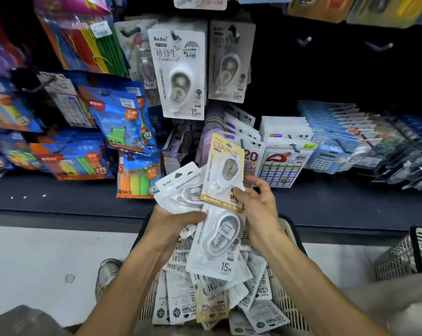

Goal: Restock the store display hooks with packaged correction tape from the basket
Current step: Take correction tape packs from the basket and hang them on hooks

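Note:
My left hand [173, 226] grips a fanned stack of white correction tape packs [181, 190] above the basket [281, 294]. One white pack [217, 241] hangs downward from that stack. My right hand [258, 204] pinches a yellow-carded correction tape pack [225, 170] at its lower right corner, held upright over the stack. The basket below holds several more packs lying loose. On the display, white correction tape packs hang on two hooks, one [178, 73] at centre and one [229, 64] to its right.
Two bare hooks [304, 41] [378, 46] stick out at the upper right. Blue packets of counting sticks [122, 122] hang at left, calculators and card packs [326, 151] at right. A second basket [413, 253] stands at far right. A shoe [107, 275] is beside the basket.

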The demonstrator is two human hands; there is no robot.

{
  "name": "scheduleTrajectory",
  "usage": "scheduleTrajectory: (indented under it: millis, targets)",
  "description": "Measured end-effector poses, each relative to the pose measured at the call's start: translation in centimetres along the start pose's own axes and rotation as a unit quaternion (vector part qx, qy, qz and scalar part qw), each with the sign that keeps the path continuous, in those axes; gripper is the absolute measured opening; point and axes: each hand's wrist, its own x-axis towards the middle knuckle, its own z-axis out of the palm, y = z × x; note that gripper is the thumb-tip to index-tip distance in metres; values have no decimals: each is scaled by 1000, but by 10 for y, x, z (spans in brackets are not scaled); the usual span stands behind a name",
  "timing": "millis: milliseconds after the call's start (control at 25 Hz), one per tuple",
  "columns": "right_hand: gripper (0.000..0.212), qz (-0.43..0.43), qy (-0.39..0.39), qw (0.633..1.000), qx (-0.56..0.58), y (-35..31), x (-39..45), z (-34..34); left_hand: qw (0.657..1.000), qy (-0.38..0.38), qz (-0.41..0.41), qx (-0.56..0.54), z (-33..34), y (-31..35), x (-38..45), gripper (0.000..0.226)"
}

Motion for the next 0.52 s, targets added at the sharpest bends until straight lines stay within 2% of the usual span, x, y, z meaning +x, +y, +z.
scheduleTrajectory:
  millis: [200,360,520]
  targets:
    - [45,-37,19,999,26,-2,-3,6,999,37,14,30,6,8,-2,50]
    - [41,-138,45,989,-10,-35,4,-3,997,74,27,-11,-4,29,-7,51]
    - [45,-245,23,968,-38,-84,10,-10,991,101,78,-44,-16,95,-17,57]
